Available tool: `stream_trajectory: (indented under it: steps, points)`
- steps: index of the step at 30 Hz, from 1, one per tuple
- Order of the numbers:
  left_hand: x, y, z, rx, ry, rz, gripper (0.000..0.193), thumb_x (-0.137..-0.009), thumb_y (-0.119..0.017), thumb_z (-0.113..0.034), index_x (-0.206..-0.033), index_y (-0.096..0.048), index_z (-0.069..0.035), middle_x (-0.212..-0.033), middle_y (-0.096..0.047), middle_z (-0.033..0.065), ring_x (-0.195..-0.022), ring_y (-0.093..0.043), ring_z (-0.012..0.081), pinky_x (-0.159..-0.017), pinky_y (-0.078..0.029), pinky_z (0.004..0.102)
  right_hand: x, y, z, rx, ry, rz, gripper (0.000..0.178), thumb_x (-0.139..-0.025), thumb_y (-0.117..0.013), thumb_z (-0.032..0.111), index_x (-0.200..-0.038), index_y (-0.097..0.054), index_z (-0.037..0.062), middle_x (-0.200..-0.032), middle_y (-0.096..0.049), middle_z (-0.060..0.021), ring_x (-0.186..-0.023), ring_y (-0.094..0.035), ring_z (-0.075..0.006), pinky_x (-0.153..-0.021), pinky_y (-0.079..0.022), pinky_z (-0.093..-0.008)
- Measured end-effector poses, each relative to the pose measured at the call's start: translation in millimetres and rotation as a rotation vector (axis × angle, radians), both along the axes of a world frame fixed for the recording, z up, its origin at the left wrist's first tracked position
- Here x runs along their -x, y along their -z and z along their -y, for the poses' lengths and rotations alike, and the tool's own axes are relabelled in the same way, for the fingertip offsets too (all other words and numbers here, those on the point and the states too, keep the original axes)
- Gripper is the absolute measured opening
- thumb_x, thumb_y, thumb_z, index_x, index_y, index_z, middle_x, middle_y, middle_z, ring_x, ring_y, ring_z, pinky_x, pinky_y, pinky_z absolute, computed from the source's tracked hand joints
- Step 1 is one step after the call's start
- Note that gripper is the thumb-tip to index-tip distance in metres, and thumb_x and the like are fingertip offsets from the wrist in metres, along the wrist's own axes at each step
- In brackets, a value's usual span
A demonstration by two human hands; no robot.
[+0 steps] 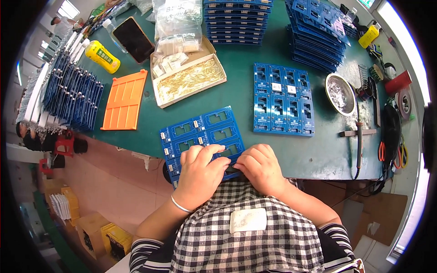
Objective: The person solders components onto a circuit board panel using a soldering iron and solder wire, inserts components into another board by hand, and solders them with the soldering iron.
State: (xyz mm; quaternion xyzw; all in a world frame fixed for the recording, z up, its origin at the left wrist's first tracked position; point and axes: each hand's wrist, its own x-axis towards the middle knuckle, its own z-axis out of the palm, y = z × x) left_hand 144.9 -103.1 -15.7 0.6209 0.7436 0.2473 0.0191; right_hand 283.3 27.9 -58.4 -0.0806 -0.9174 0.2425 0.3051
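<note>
A blue circuit board panel (202,132) with rectangular cut-outs lies at the near edge of the green table (236,82), tilted a little. My left hand (199,175) rests on its near part with fingers curled over the board. My right hand (260,167) grips the panel's near right corner, fingers closed. The two hands touch each other at the thumbs. What lies under the fingers is hidden.
A second blue panel (283,99) lies flat further right. Stacks of blue boards (236,20) stand at the back, a rack of boards (68,98) at left. An orange tray (124,100), a cardboard box of gold pins (189,79), a metal bowl (340,94) and a soldering iron (359,143) surround them.
</note>
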Motion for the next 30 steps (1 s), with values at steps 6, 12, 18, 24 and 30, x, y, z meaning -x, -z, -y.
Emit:
stream_trajectory:
  steps: [6,12,18,24,30]
  points:
    - [-2,2,2,0.011,-0.018,0.014,0.016,-0.071,-0.072,-0.014,-0.087,-0.067,-0.015,-0.113,-0.056,-0.0017,-0.097,-0.047,0.0219,-0.083,-0.035,0.0385,-1,-2,-2,0.061,-0.012,-0.011,0.023,-0.068,-0.074,0.006,-0.084,-0.058,0.0071,-0.082,-0.059,-0.0049,-0.077,-0.056,-0.0240,-0.071,-0.043,-0.0360]
    - [-12,2,1,0.037,-0.031,-0.026,0.020,-0.069,-0.074,-0.014,-0.087,-0.067,-0.014,-0.115,-0.057,0.0017,-0.097,-0.046,0.0246,-0.085,-0.034,0.0379,-8,2,-9,0.302,-0.008,-0.154,0.017,-0.074,-0.070,0.002,-0.085,-0.058,0.0047,-0.082,-0.059,-0.0083,-0.075,-0.057,-0.0266,-0.068,-0.045,-0.0360]
    - [-20,0,-4,0.061,-0.080,-0.053,0.019,-0.067,-0.073,-0.013,-0.084,-0.066,-0.014,-0.115,-0.057,0.0022,-0.097,-0.046,0.0256,-0.085,-0.033,0.0382,-16,-1,-15,0.485,-0.027,-0.189,0.014,-0.076,-0.070,0.004,-0.084,-0.059,0.0054,-0.083,-0.060,-0.0078,-0.078,-0.058,-0.0268,-0.072,-0.046,-0.0372]
    - [-25,5,-10,0.089,-0.107,-0.099,0.017,-0.066,-0.072,-0.011,-0.080,-0.063,-0.013,-0.115,-0.057,0.0032,-0.099,-0.046,0.0268,-0.086,-0.033,0.0388,-18,3,-18,0.448,-0.098,-0.223,0.013,-0.076,-0.070,0.003,-0.085,-0.060,0.0048,-0.084,-0.062,-0.0071,-0.078,-0.058,-0.0250,-0.071,-0.046,-0.0351]
    - [-33,11,-13,0.056,-0.156,-0.178,0.016,-0.065,-0.071,-0.010,-0.077,-0.061,-0.014,-0.117,-0.055,0.0046,-0.100,-0.045,0.0274,-0.086,-0.032,0.0408,-18,4,-18,0.466,-0.126,-0.223,0.012,-0.077,-0.070,0.005,-0.085,-0.061,0.0045,-0.083,-0.062,-0.0072,-0.077,-0.058,-0.0250,-0.071,-0.046,-0.0353]
